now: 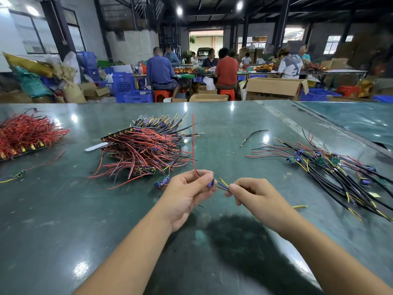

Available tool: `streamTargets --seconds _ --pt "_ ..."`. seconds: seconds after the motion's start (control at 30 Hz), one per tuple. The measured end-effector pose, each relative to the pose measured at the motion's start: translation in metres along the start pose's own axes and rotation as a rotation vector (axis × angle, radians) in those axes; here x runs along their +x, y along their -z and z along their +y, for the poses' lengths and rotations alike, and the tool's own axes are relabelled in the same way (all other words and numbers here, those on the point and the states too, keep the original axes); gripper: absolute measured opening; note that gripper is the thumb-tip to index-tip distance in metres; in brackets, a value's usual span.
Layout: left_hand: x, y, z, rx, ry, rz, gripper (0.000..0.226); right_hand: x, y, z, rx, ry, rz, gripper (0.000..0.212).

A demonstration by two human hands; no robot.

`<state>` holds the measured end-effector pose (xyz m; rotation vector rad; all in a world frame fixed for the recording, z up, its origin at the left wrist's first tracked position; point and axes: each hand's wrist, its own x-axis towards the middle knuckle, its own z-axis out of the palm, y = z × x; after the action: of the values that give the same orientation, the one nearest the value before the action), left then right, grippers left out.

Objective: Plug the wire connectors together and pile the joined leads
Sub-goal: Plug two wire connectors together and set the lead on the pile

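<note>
My left hand [187, 191] pinches a small purple connector board [211, 184] above the table, and its red lead [194, 143] stands straight up from my fingers. My right hand [253, 193] pinches the short blue and yellow wires [223, 185] that run into that connector. The two hands are a few centimetres apart. A big heap of red and black leads with boards [144, 145] lies just beyond my left hand. A pile of joined black leads [331, 169] spreads out on the right of the table.
Another heap of red leads [25, 135] lies at the far left of the green table [63, 220]. A loose black lead [253, 135] and a yellow wire scrap [299, 206] lie near my right hand. Several people sit working at tables far behind.
</note>
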<state>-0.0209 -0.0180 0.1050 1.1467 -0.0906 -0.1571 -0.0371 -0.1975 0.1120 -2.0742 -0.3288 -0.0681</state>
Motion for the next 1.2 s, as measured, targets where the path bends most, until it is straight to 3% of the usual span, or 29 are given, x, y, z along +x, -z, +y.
streamTargets --seconds 0.3,0.43,0.67,0.73,0.83,0.93,1.1,1.2 --pt "-0.001 -0.004 -0.002 0.025 -0.018 0.074 0.006 0.001 -0.004 0.001 -0.256 0.129 0.117 0.026" --pt "-0.001 -0.002 -0.001 0.017 -0.015 0.041 0.010 0.001 -0.008 0.002 -0.368 0.223 0.187 0.025" --pt "0.002 -0.001 -0.003 0.021 -0.062 0.083 0.008 -0.001 -0.011 -0.001 -0.364 0.288 0.088 0.016" --pt "0.001 -0.001 -0.003 -0.006 -0.052 0.050 0.019 0.001 -0.011 -0.001 -0.378 0.268 0.155 0.017" --pt "0.000 0.000 -0.001 -0.015 -0.028 -0.007 0.049 0.010 -0.003 0.003 -0.406 0.194 0.339 0.020" --pt "0.000 0.002 0.000 0.004 -0.006 0.023 0.052 0.030 0.028 0.017 -0.525 -0.013 0.488 0.023" --pt "-0.001 0.003 0.001 0.044 0.012 0.033 0.043 0.051 0.082 0.058 -0.810 -0.415 0.418 0.018" --pt "0.000 0.003 0.000 0.072 0.026 0.035 0.034 0.048 0.087 0.074 -1.022 -0.513 0.343 0.028"
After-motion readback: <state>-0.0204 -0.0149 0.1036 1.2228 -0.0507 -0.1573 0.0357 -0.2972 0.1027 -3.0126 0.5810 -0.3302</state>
